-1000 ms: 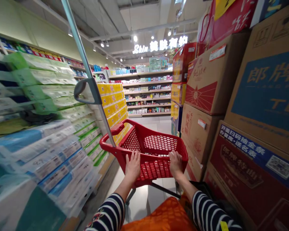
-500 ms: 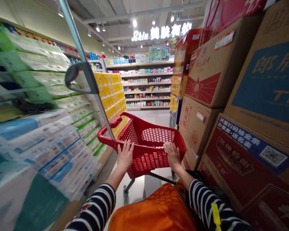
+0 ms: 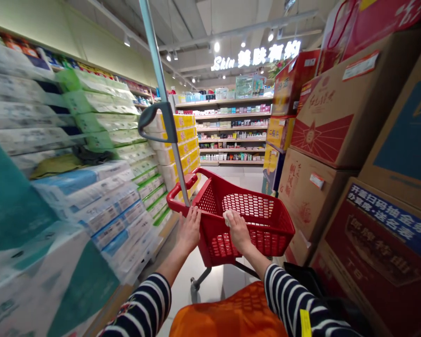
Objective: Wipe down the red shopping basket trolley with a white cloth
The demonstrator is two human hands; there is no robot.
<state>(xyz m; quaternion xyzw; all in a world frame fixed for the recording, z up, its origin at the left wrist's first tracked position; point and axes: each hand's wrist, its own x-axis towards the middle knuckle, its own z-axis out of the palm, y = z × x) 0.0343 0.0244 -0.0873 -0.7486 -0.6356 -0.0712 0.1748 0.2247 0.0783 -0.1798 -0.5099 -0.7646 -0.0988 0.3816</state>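
Observation:
A red plastic shopping basket cart (image 3: 263,220) stands in the aisle in front of me, with its grey pull handle (image 3: 161,112) rising up to the left. My left hand (image 3: 189,229) rests on the cart's near rim at its left corner, fingers laid over the edge. My right hand (image 3: 236,229) presses a small white cloth (image 3: 227,216) against the same rim, fingers closed on it. Both my sleeves are striped dark and white. An orange bag (image 3: 231,313) hangs at my front.
Stacked packs of tissue paper (image 3: 101,206) line the left side. Large cardboard cartons (image 3: 340,112) are piled high on the right, close to the cart. Shelves of bottles (image 3: 228,135) close the far end of the aisle. Light floor tiles (image 3: 214,281) show under the cart.
My right hand has slid left along the near rim toward the left hand, with the white cloth now showing under it. The view has swung, so the cart sits further right.

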